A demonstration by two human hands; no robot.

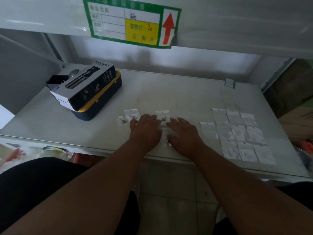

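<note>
1. Left hand (145,130): flat, fingers straight, pressing on the white shelf (177,92).
2. Right hand (183,134): flat likewise.
3. Small clear packet (166,137): lies between both hands, near the shelf's front edge.
4. Packet grid (240,133): to the right.

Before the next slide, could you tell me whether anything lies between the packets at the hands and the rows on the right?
Nothing visible does. Only bare shelf separates the loose packets under the right hand from the rows of packets. The spray bottle box sits far left, off that path.
</note>
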